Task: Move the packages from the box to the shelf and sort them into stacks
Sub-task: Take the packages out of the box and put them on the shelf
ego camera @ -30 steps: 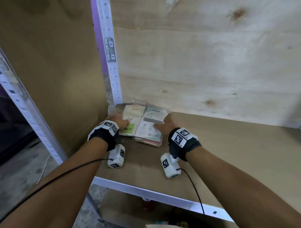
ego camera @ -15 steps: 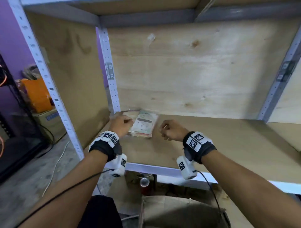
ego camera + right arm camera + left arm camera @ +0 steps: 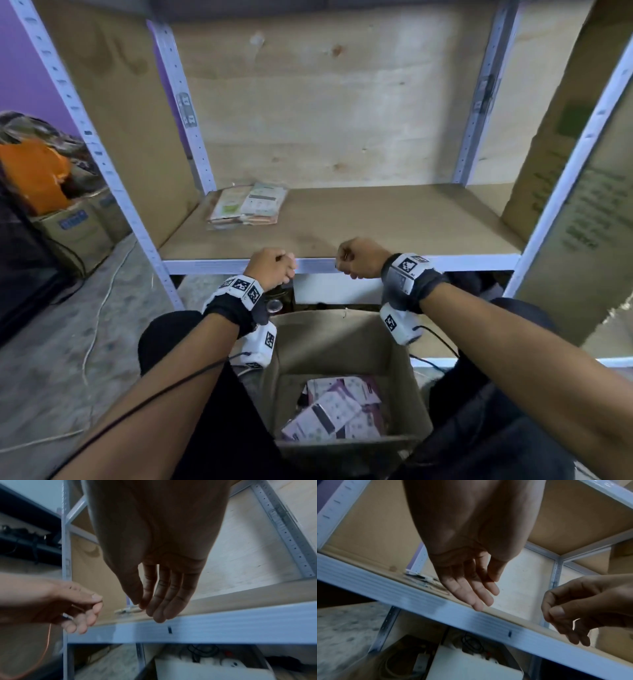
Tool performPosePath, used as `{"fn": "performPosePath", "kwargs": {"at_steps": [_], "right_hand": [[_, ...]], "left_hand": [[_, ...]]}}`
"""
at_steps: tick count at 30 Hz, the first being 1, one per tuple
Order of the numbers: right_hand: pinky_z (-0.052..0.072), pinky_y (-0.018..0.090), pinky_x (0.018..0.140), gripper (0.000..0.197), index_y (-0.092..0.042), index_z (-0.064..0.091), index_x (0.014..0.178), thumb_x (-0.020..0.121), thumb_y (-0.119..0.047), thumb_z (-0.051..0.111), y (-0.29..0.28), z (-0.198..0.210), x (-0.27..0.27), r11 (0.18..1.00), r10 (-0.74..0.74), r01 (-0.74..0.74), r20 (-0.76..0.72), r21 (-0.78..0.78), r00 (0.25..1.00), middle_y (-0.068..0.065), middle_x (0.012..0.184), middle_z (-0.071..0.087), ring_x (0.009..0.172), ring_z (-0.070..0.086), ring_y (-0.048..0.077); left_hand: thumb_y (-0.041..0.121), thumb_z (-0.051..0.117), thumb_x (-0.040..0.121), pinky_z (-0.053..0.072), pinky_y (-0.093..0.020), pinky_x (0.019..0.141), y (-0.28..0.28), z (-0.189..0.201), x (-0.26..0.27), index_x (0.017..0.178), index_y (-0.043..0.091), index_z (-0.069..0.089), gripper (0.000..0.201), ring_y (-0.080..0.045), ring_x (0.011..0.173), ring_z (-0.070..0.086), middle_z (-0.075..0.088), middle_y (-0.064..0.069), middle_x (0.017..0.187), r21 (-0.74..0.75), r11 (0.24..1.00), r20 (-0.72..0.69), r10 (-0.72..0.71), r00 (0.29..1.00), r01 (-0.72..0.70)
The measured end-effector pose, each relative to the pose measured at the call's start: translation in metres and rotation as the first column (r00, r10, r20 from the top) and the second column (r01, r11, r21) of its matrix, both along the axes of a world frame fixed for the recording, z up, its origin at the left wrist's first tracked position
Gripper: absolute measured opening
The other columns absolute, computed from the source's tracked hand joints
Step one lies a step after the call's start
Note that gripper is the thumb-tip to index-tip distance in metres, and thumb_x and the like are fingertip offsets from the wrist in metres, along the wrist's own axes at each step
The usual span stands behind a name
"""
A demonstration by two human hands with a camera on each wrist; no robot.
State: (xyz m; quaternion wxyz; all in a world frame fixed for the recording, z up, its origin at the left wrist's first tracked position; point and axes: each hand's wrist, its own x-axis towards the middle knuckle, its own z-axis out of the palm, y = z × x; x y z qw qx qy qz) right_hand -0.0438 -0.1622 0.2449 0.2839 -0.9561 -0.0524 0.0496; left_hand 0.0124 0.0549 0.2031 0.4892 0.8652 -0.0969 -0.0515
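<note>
**Both hands empty at the shelf edge; packages split between shelf and box**

We note the left hand (image 3: 272, 268) and the right hand (image 3: 359, 258) hanging side by side, apart, in front of the shelf's (image 3: 394, 226) pale front rail. Neither holds anything. In the left wrist view the left fingers (image 3: 471, 592) hang loose and nearly straight, close together. In the right wrist view the right fingers (image 3: 164, 599) lie together and slightly bent, thumb alongside.

A low stack of packages (image 3: 248, 207) lies flat in the back left corner of the shelf board, near the left rear post, well apart from both hands. We cannot tell how many it holds; the edges blur.

Below, between the person's knees, the open cardboard box (image 3: 346, 346) contains more packages (image 3: 334, 411), white and purple, lying loosely overlapped on its bottom.
</note>
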Motion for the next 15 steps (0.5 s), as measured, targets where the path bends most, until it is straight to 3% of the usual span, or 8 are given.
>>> {"fn": "performPosePath", "kwargs": {"at_steps": [3, 6, 10, 12, 15], "right_hand": [[0.056, 0.029, 0.072, 0.018, -0.005, 0.069, 0.09, 0.087, -0.016, 0.055, -0.006, -0.032, -0.017, 0.993, -0.004, -0.003, -0.065, -0.119, 0.998, 0.011, 0.084, 0.074, 0.07, 0.068, 0.025], [0.061, 0.037, 0.074, 0.018, -0.004, 0.07, 0.092, 0.087, -0.015, 0.056, -0.012, -0.072, -0.023, 0.995, -0.016, -0.003, -0.187, -0.103, 0.982, 0.008, 0.08, 0.073, 0.07, 0.069, 0.025], [0.059, 0.031, 0.08, 0.016, -0.01, 0.073, 0.092, 0.089, -0.017, 0.059, -0.013, -0.121, -0.016, 0.992, 0.016, -0.05, -0.276, -0.116, 0.961, 0.007, 0.089, 0.077, 0.08, 0.073, 0.021], [0.057, 0.032, 0.083, 0.017, -0.012, 0.074, 0.093, 0.089, -0.02, 0.059, -0.012, -0.145, -0.01, 0.99, 0.017, -0.063, -0.331, -0.128, 0.943, 0.005, 0.091, 0.076, 0.085, 0.071, 0.021], [0.056, 0.039, 0.086, 0.024, -0.013, 0.073, 0.098, 0.091, -0.028, 0.056, -0.012, -0.183, 0.0, 0.981, 0.0, -0.072, -0.366, -0.183, 0.931, 0.007, 0.096, 0.074, 0.091, 0.068, 0.025]], "left_hand": [[0.008, 0.042, 0.102, 0.046, -0.014, 0.043, -0.014, -0.029, -0.019, 0.079, 0.005, 0.063, 0.031, -0.011, 0.049, 0.057, 0.064, -0.005, 0.067, 0.03, 0.999, -0.081, -0.029, 0.996, 0.031], [0.011, 0.042, 0.102, 0.047, -0.017, 0.046, -0.025, -0.066, -0.034, 0.077, 0.011, 0.061, 0.032, -0.004, 0.046, 0.059, 0.063, -0.003, 0.068, 0.129, 0.987, -0.185, -0.067, 0.98, 0.091], [0.01, 0.04, 0.103, 0.045, -0.015, 0.042, -0.036, -0.118, -0.038, 0.075, 0.008, 0.058, 0.034, -0.009, 0.047, 0.057, 0.061, -0.004, 0.068, 0.161, 0.979, -0.342, -0.06, 0.938, 0.121], [0.013, 0.044, 0.102, 0.051, -0.02, 0.055, -0.04, -0.141, -0.035, 0.081, 0.008, 0.065, 0.03, -0.015, 0.061, 0.061, 0.068, -0.007, 0.077, 0.233, 0.96, -0.375, -0.061, 0.925, 0.158], [0.018, 0.052, 0.098, 0.053, -0.028, 0.083, -0.043, -0.169, -0.027, 0.101, 0.009, 0.075, 0.025, -0.025, 0.094, 0.068, 0.072, -0.01, 0.109, 0.325, 0.917, -0.446, -0.066, 0.893, 0.23]]}}
